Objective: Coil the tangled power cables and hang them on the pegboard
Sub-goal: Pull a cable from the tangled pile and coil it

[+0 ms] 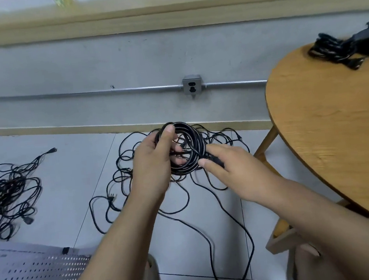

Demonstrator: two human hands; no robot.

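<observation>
Black cable filled the head view. Your left hand (156, 164) gripped a neat coil (188, 139) by its upper left rim, thumb over the loops, holding it above the floor near the wall. Your right hand (233, 169) pinched the plug (215, 159) against the coil's lower right side. A loose tail (252, 245) seemed to run from the coil down toward your feet, over a tangle (123, 167) on the tiles. A second tangle (7, 193) lay well apart to the left. The pegboard (34, 275) sat at lower left, and a bundle (338, 52) lay on the table (334, 126) at right. You looked to be finishing the winding. The next move, I judge, called for gathering the tail, securing the end, then carrying the coil to the pegboard.
</observation>
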